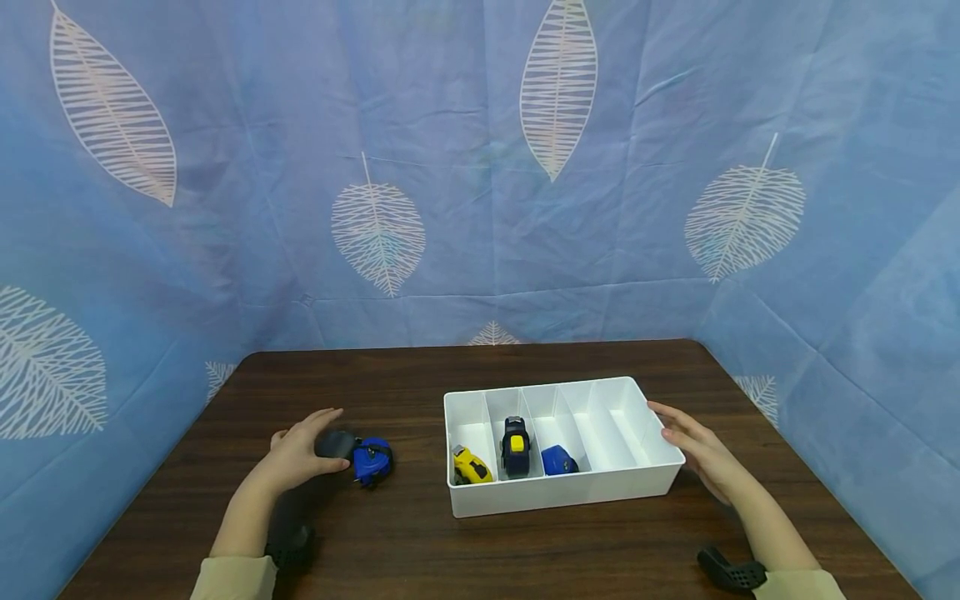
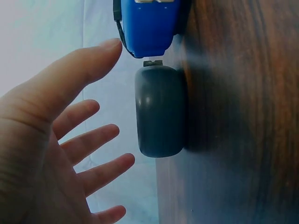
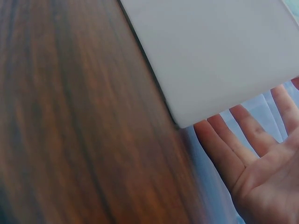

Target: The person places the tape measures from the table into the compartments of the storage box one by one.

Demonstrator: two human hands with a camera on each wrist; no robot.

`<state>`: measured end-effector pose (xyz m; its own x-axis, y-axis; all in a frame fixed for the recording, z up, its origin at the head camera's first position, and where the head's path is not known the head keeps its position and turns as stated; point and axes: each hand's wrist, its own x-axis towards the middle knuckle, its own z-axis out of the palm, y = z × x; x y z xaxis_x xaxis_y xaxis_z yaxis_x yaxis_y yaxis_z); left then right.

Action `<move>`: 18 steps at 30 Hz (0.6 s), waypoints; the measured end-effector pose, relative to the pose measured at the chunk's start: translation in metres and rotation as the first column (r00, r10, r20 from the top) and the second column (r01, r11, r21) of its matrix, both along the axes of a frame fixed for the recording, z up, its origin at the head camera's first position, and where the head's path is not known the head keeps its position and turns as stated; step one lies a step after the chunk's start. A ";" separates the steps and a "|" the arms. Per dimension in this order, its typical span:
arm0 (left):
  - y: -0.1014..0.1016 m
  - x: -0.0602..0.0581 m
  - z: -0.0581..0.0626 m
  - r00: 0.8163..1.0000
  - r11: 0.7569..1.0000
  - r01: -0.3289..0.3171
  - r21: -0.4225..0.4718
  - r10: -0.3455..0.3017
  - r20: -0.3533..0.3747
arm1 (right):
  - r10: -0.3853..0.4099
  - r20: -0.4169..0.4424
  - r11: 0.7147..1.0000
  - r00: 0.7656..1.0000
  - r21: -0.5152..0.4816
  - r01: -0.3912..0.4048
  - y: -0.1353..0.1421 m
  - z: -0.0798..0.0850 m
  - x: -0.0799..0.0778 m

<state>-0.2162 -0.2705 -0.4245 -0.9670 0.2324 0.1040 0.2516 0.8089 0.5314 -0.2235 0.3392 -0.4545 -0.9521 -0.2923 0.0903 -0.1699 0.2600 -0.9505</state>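
My left hand (image 1: 300, 454) is spread around a dark grey rounded tape measure (image 2: 161, 112), its fingers apart from it. Just beyond that lies a blue tape measure (image 1: 372, 461) with a black wrist strap. In the left wrist view my thumb tip comes close to the strap; whether they touch I cannot tell. My right hand (image 1: 705, 458) is at the right end of a white divided box (image 1: 555, 493), its fingers extended along the end wall. In the right wrist view some fingertips are hidden behind the box.
Inside the box, from the left, sit a yellow and black tool (image 1: 472, 467), a black tape measure with a yellow button (image 1: 516, 447) and a blue tape measure (image 1: 558, 460), each in its own compartment. Behind the dark wooden table (image 1: 420, 550) hangs a blue leaf-patterned cloth (image 1: 465, 233).
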 end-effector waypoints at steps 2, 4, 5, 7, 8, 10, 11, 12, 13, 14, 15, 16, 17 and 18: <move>0.001 0.000 0.000 1.000 1.000 -0.001 -0.005 0.001 0.001 | 0.001 0.000 1.000 1.000 0.001 -0.001 0.000 0.000 0.000; 0.001 0.000 -0.001 1.000 1.000 -0.003 -0.013 0.003 0.003 | 0.003 0.000 1.000 1.000 -0.001 -0.003 0.000 0.000 0.000; 0.001 -0.001 -0.002 1.000 1.000 -0.005 -0.018 0.005 0.005 | 0.004 0.000 1.000 1.000 -0.002 -0.004 0.000 0.000 0.000; 0.000 -0.001 -0.004 1.000 1.000 -0.007 -0.025 0.007 0.012 | 0.003 -0.001 1.000 1.000 -0.002 -0.003 0.000 0.000 0.000; 0.000 -0.001 -0.005 1.000 1.000 -0.008 -0.026 0.008 0.014 | 0.003 -0.002 1.000 1.000 -0.002 -0.003 0.000 0.000 0.000; 0.000 -0.002 -0.006 1.000 0.999 -0.009 -0.031 0.010 0.018 | 0.001 -0.003 1.000 1.000 -0.001 -0.001 0.000 0.000 0.000; 0.000 -0.002 -0.007 1.000 0.999 -0.009 -0.031 0.010 0.019 | 0.001 -0.003 1.000 1.000 -0.001 -0.001 0.000 0.000 0.000; 0.000 -0.002 -0.007 1.000 0.999 -0.010 -0.030 0.010 0.018 | 0.001 -0.003 1.000 1.000 -0.002 -0.001 0.000 0.000 0.000; 0.000 -0.002 -0.008 1.000 1.000 -0.010 -0.030 0.011 0.019 | 0.001 -0.003 1.000 1.000 -0.003 -0.001 0.000 0.000 0.000; 0.000 -0.002 -0.008 1.000 1.000 -0.010 -0.029 0.011 0.020 | 0.002 -0.003 1.000 1.000 -0.003 -0.002 0.000 0.000 0.000; -0.001 -0.002 -0.009 1.000 1.000 -0.010 -0.028 0.011 0.022 | 0.002 -0.003 1.000 1.000 -0.002 -0.002 0.000 0.000 0.000; -0.001 -0.002 -0.009 1.000 1.000 -0.011 -0.027 0.011 0.023 | 0.001 -0.002 1.000 1.000 -0.001 -0.001 0.000 -0.001 0.000; -0.001 -0.002 -0.010 1.000 1.000 -0.010 -0.026 0.011 0.025 | 0.000 -0.002 1.000 1.000 0.000 0.000 0.000 -0.001 0.000; -0.001 -0.002 -0.011 1.000 1.000 -0.010 -0.027 0.010 0.025 | -0.001 -0.002 1.000 1.000 0.002 0.001 0.000 -0.001 0.000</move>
